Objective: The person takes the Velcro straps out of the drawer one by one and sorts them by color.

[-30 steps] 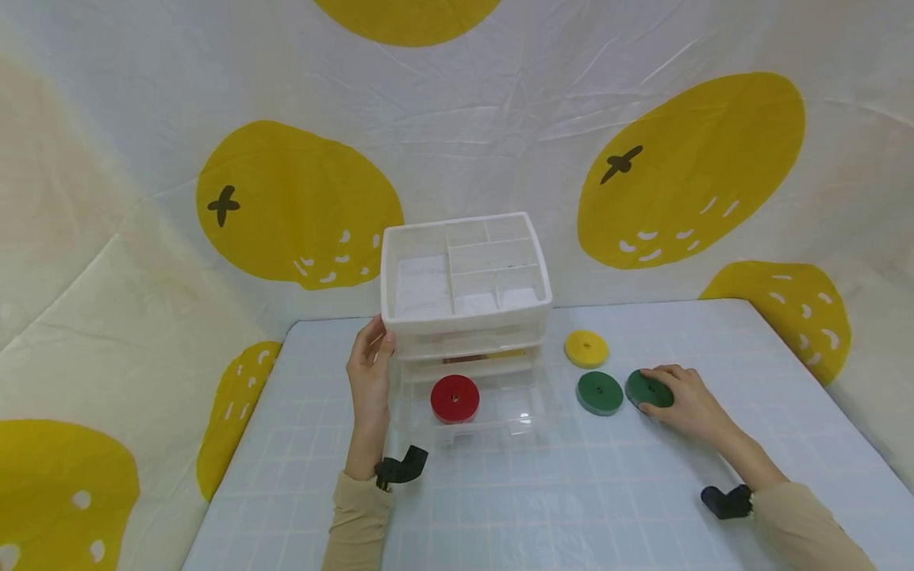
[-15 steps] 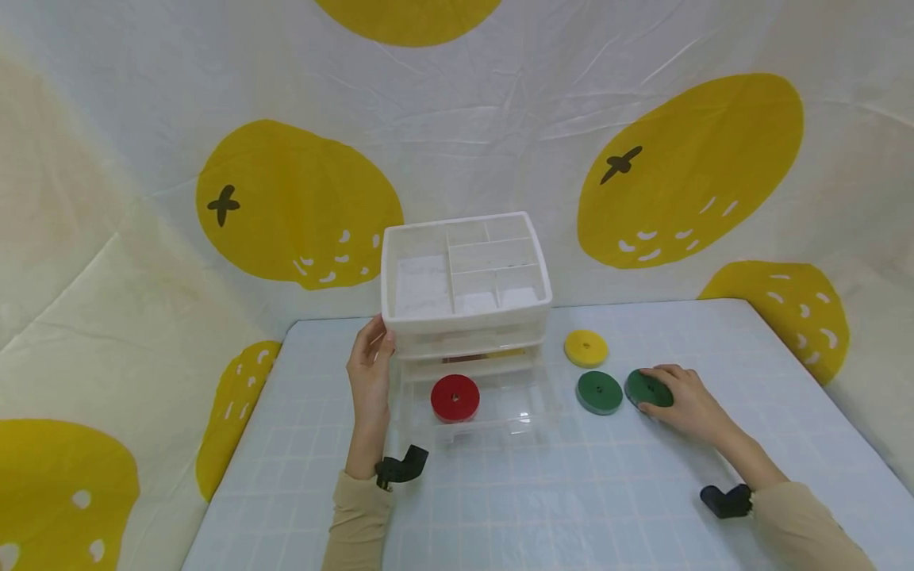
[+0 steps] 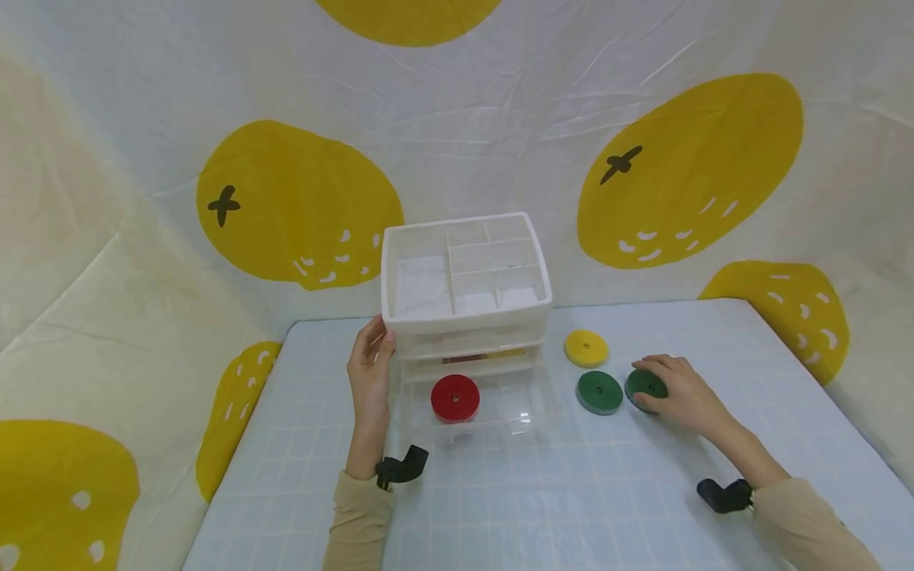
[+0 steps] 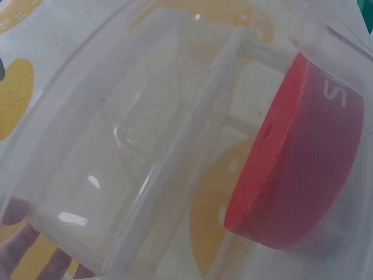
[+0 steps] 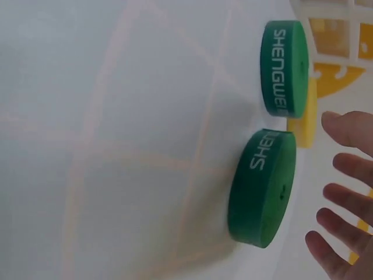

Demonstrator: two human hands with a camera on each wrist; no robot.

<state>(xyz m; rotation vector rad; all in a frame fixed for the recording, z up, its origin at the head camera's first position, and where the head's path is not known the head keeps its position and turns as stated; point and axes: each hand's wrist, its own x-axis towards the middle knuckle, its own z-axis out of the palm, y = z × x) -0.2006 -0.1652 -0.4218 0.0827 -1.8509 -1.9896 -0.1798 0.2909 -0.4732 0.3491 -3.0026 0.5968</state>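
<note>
My left hand [image 3: 370, 365] rests against the left side of a white drawer organizer [image 3: 464, 323], thumb near its front corner. The left wrist view shows its fingertips [image 4: 55, 263] at the clear plastic. A see-through bottom drawer [image 3: 500, 412] is pulled out, with a red tape roll [image 3: 455, 398] lying in it, left of the middle. My right hand [image 3: 681, 394] is over a green tape roll [image 3: 648, 390] on the table. In the right wrist view its fingers [image 5: 348, 201] are spread apart from that roll [image 5: 265, 189]. A second green roll [image 3: 600, 393] lies just left of it.
A yellow roll [image 3: 586, 349] lies behind the green ones, right of the organizer. The organizer's top tray [image 3: 421, 289] is split into compartments. Something yellow and brown shows through a middle drawer [image 3: 485, 357]. A patterned cloth [image 3: 457, 119] hangs behind the table.
My right hand has loosened from the right green roll, its fingers spreading and shifting slightly back. The left hand, organizer and rolls have stayed in place.
</note>
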